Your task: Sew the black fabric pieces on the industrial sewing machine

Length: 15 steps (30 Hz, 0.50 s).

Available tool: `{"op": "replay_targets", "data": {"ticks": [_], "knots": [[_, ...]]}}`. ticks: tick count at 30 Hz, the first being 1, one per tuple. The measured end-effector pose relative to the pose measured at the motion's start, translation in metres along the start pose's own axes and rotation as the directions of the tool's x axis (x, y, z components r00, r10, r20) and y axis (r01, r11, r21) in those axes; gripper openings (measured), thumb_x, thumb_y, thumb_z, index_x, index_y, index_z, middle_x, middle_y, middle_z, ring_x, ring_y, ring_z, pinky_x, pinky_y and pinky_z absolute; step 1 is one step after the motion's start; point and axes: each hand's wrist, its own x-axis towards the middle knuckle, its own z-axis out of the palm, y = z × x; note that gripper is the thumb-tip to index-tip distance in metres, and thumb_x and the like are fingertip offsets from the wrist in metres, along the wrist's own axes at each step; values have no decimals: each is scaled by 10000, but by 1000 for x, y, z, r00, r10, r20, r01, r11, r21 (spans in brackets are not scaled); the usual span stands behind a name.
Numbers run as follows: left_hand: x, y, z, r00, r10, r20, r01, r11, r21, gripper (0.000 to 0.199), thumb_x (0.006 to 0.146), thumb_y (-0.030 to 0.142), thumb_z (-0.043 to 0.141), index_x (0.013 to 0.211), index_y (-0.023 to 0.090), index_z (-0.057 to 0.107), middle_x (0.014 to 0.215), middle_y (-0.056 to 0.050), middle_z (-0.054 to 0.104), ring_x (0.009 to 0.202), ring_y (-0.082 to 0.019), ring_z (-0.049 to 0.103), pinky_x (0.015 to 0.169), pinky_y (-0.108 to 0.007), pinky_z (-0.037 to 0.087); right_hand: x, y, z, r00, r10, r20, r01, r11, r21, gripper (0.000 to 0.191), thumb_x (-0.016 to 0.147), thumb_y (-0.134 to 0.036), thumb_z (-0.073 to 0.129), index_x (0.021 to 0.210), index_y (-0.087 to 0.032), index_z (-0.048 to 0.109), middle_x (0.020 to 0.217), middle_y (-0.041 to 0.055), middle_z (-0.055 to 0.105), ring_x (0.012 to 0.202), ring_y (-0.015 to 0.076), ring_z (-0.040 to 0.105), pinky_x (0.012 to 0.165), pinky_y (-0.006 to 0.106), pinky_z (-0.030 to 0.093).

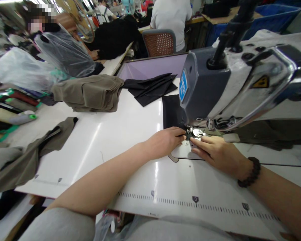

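Note:
Under the sewing machine's (203,78) head lies a black piece of fabric (172,112), its near end at the metal presser foot (197,132). My left hand (164,142) rests on the near edge of this fabric, left of the foot, fingers stretched forward and flat. Just right and in front of the foot, my right hand (219,155) lies with its fingers extended toward the same edge, their tips close to those of the left. Neither hand is wrapped round anything. The needle and the fabric right under the foot are hard to make out.
Folded brown-olive fabric pieces (90,92) and black pieces (152,87) lie on the white table (130,130) behind. More olive cloth (47,147) hangs off the left edge near thread cones (22,117). A person sits beyond a chair (159,43).

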Motion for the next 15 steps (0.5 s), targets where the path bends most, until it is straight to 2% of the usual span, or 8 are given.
{"op": "replay_targets", "data": {"ticks": [5, 15], "knots": [[6, -9, 0, 999, -48, -26, 48, 999, -27, 212, 884, 175, 441, 969, 88, 615, 1059, -93, 590, 985, -183, 550, 876, -286, 466, 2, 1, 1, 999, 38, -5, -38, 999, 16, 343, 897, -370, 359, 1064, -170, 582, 886, 82, 637, 807, 178, 583, 682, 282, 452], [8, -14, 3, 999, -43, -30, 42, 999, -35, 200, 874, 181, 466, 976, 89, 611, 1063, -102, 587, 993, -197, 547, 875, -308, 464, 1, 0, 1, 999, 40, -29, -39, 999, 22, 356, 897, -375, 353, 1069, -161, 580, 954, 105, 632, 835, 187, 589, 724, 302, 473]]}}
